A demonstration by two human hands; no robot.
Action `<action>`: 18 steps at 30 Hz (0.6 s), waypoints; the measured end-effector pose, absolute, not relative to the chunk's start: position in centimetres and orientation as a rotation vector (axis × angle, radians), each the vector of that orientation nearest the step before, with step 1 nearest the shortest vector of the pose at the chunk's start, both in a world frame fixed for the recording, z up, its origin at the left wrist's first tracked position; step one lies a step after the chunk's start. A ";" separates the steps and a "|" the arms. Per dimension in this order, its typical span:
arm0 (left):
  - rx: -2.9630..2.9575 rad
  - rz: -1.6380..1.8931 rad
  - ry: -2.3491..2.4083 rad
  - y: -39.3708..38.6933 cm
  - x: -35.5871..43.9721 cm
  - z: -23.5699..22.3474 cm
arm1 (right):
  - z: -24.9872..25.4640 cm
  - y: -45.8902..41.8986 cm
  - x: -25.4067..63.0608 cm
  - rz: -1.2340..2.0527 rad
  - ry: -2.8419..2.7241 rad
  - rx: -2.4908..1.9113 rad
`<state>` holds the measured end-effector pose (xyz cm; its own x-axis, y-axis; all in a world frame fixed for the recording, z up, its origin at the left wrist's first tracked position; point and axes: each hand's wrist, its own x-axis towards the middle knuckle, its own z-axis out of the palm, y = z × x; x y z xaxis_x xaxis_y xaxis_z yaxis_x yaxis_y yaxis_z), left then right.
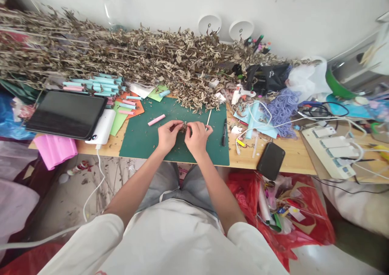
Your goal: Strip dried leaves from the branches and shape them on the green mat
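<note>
Both my hands meet over the green cutting mat (142,139). My left hand (167,135) pinches one end of a small clump of dried leaves (183,126) on a thin twig. My right hand (197,136) is closed on the other end, and a thin wooden stick (208,117) rises from its fingers. A pink paper roll (156,120) lies on the mat to the left of my hands. A black pen (224,132) lies on the mat to the right.
A big heap of dried leafy branches (121,52) covers the back of the desk. A dark tablet (67,113) and rolled paper tubes (100,85) sit left. A glue gun (241,93), purple yarn (282,106), black phone (270,160) and power strip (330,151) lie right. Red bags (285,210) are below.
</note>
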<state>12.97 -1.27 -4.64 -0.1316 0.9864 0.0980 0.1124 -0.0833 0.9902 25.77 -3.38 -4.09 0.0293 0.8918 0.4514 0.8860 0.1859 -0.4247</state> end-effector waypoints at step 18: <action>1.537 1.235 1.349 -1.7 13.0 -4.2 | -4.3 -3.3 25.8 -0.021 -1.846 -1.553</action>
